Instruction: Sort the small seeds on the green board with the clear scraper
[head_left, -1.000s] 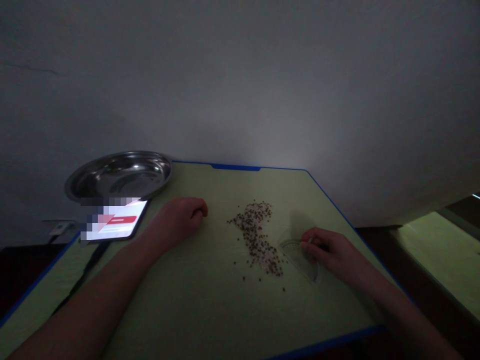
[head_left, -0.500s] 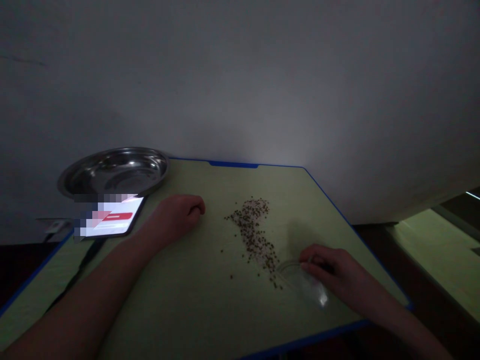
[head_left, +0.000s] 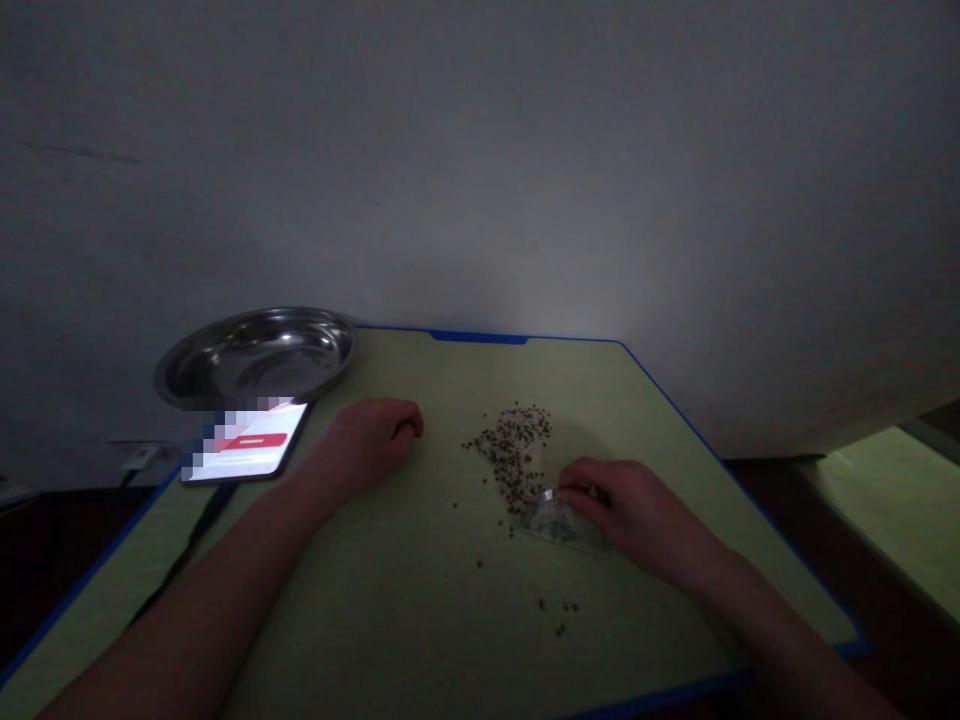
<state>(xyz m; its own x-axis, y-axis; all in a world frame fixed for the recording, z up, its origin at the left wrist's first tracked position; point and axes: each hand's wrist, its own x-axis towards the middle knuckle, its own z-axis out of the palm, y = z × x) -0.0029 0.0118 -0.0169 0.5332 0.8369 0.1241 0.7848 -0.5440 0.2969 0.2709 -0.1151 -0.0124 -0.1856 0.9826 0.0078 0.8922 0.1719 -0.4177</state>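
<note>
My right hand (head_left: 626,500) pinches the edge of a clear plastic bag (head_left: 559,522), which lies low against the near end of a pile of small dark and whitish grains (head_left: 516,447). Dark specks show through the film of the bag; whether they are in it or under it I cannot tell. My left hand (head_left: 379,437) rests on the table to the left of the pile, its fingers curled into a loose fist with nothing visible in them. Several stray dark grains (head_left: 559,606) are scattered nearer to me.
A shiny metal basin (head_left: 259,355) stands at the back left of the pale, blue-edged table (head_left: 420,620). In front of it lies a device with a lit screen (head_left: 255,445), a dark cable (head_left: 187,550) running from it. Behind the table rises a grey wall (head_left: 480,170).
My right hand has moved left and slightly away from me, bringing the bag over the pile's near end. A few grains now lie apart, closer to me. My left hand stays curled.
</note>
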